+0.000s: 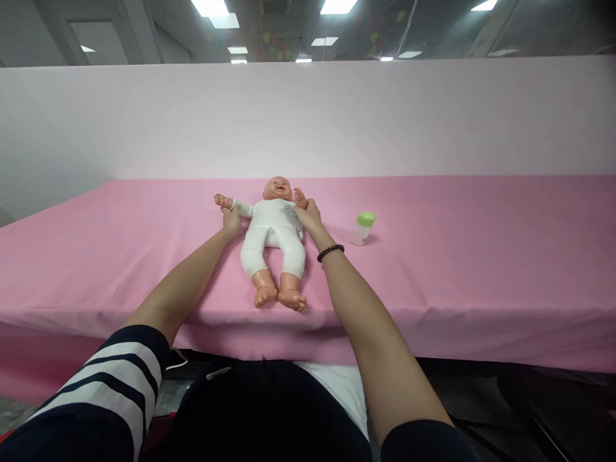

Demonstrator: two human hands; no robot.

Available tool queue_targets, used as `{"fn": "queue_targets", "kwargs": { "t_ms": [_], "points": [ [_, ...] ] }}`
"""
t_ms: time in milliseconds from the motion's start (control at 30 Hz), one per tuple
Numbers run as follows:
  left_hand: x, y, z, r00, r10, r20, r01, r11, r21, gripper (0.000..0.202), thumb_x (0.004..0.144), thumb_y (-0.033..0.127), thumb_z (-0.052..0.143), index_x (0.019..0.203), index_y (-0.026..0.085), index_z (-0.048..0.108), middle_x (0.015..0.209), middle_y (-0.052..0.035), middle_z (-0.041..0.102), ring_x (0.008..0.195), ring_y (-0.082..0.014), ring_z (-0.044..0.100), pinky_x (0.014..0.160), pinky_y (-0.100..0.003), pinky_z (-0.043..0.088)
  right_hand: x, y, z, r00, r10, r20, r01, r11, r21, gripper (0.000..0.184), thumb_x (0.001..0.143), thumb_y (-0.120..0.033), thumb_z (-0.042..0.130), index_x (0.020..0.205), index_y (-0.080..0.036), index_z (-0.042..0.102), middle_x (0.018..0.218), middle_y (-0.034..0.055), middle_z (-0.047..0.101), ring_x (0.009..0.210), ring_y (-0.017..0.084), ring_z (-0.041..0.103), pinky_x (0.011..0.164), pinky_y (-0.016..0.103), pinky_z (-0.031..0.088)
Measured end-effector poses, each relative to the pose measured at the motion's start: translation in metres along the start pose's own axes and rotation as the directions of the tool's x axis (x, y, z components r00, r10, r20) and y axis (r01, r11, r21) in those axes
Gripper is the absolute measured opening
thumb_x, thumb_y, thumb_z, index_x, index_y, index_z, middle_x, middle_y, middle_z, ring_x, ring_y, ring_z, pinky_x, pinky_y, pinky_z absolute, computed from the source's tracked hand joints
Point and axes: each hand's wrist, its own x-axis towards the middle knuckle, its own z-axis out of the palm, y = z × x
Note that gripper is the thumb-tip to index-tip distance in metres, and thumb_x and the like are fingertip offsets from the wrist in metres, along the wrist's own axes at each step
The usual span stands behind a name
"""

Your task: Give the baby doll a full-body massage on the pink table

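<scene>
Dark clothing (264, 410) fills the bottom of the view, with a white hem (337, 391) showing beside it. At the lower left corner lies the left sleeve, striped navy and white (96, 385); at the lower right, a dark right sleeve (423, 446) ends on the bare forearm. Both arms reach forward across the near edge of the pink-covered tabletop (120, 256). A black beaded bracelet (330, 252) circles the right wrist.

The doll (272, 234) lies on its back near the middle of the tabletop's length, closer to the near edge than the far one. Its feet point toward the person and its head toward the far edge. A white suit (272, 240) covers its body, arms and legs, leaving the head, hands and feet bare. Any fastening on the suit is too small to tell.

The left hand (231, 219) closes around the doll's arm near the cuff, the fingers pressed together on the sleeve. The right hand (308, 215) pinches the opposite arm near the shoulder, with the doll's small hand (300, 197) rising just beyond it.

A bottle (363, 228) with a green cap stands upright to the right, untouched and near the right hand. Farther off, a pale backdrop (308, 122) rises behind the far edge.
</scene>
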Motion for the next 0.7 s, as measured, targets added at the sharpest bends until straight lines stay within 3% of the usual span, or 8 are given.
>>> {"fn": "queue_targets", "kwargs": {
  "t_ms": [167, 400, 700],
  "points": [
    [0.0005, -0.0001, 0.0010, 1.000, 0.003, -0.011, -0.003, 0.999, 0.036, 0.057, 0.090, 0.028, 0.061, 0.139, 0.020, 0.033, 0.132, -0.0151, 0.055, 0.125, -0.0273, 0.058, 0.107, -0.038, 0.048, -0.0027, -0.0010, -0.0003, 1.000, -0.007, 0.002, 0.007, 1.000, -0.005, 0.030, 0.065, -0.030, 0.070, 0.084, -0.023, 0.049, 0.094, 0.0004, 0.068, 0.092, 0.020, 0.063, 0.078, 0.032, 0.052],
    [0.0027, -0.0035, 0.0005, 1.000, 0.026, 0.000, -0.026, 0.998, 0.053, 0.054, 0.088, 0.027, 0.063, 0.134, 0.022, 0.036, 0.128, -0.0129, 0.058, 0.120, -0.0268, 0.060, 0.106, -0.039, 0.049, -0.0056, -0.0057, -0.0009, 1.000, 0.014, 0.012, -0.013, 1.000, -0.016, 0.041, 0.060, -0.038, 0.076, 0.089, -0.023, 0.051, 0.097, 0.0019, 0.067, 0.090, 0.020, 0.062, 0.075, 0.032, 0.051],
    [0.0023, -0.0047, -0.0002, 0.999, 0.039, 0.007, -0.040, 0.997, 0.068, 0.052, 0.087, 0.027, 0.064, 0.131, 0.022, 0.037, 0.129, -0.0134, 0.057, 0.121, -0.0267, 0.060, 0.106, -0.038, 0.049, -0.0066, -0.0077, -0.0009, 1.000, 0.025, 0.017, -0.024, 0.999, -0.031, 0.041, 0.060, -0.038, 0.074, 0.091, -0.023, 0.052, 0.098, 0.0012, 0.066, 0.089, 0.019, 0.062, 0.074, 0.030, 0.050]
  ]
}}
